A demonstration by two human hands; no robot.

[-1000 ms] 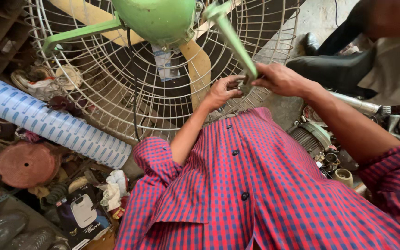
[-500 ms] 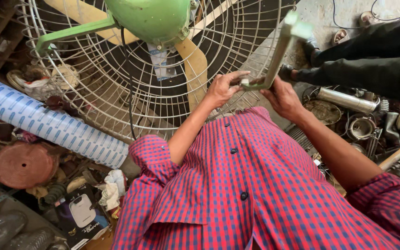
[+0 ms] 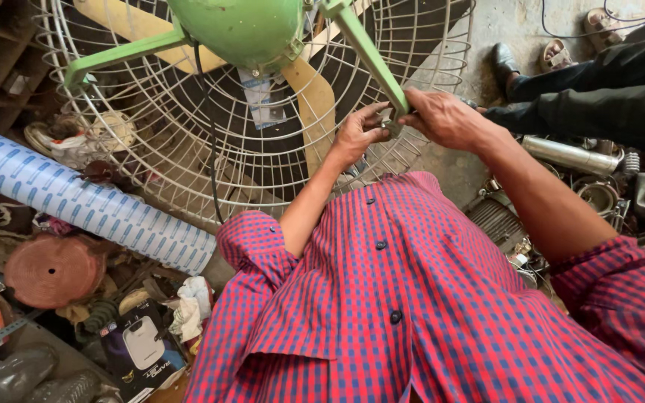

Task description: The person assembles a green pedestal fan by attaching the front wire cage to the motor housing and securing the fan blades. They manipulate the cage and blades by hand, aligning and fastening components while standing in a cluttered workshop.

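A large round fan guard of pale wire (image 3: 188, 172) fills the upper half of the frame, with a green domed motor housing (image 3: 244, 30) at top centre. From the housing a green flat metal bracket arm (image 3: 371, 56) runs down to the guard rim at centre right, where both hands meet. The right hand (image 3: 449, 119) is closed around the arm's lower end. The left hand (image 3: 356, 134) is partly curled, fingertips pinched at a small fitting; what it holds cannot be told. In judgement, the arm should be held steady while the fitting is worked squarely, fingers kept clear of the wires.
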